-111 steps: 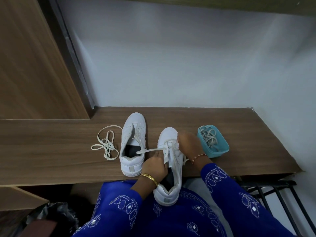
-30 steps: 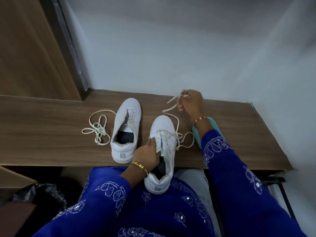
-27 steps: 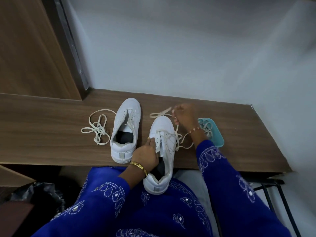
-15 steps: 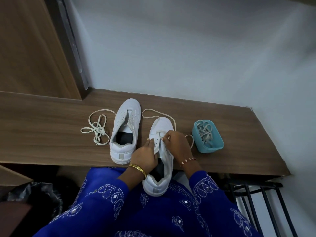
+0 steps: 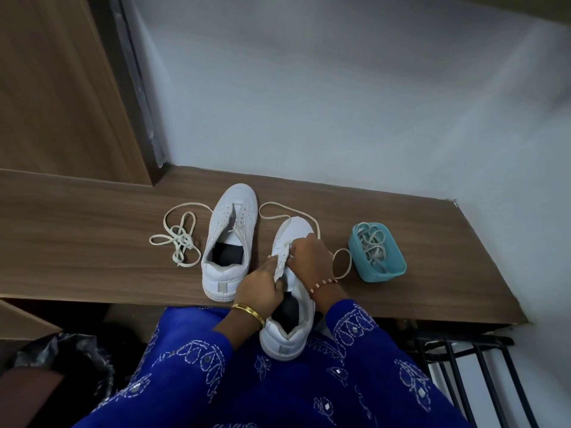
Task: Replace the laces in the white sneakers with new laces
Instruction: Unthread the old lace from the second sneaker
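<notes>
Two white sneakers are on the wooden shelf. The left sneaker stands unlaced, toe towards the wall. The right sneaker hangs its heel over the shelf's front edge onto my lap. My left hand grips its tongue and left eyelet flap. My right hand pinches the lace at the eyelets; the lace's loose ends loop past the toe and out to the right. A loose tangled lace lies left of the sneakers.
A small teal tub holding more laces sits to the right of the sneaker. A white wall rises behind the shelf, a wooden cabinet at left. A black metal rack stands below right, a black bag below left.
My right hand pulled the lace up and away towards the wall, then came back down to the eyelets. The lace now lies slack around the toe. My left hand stayed on the sneaker.
</notes>
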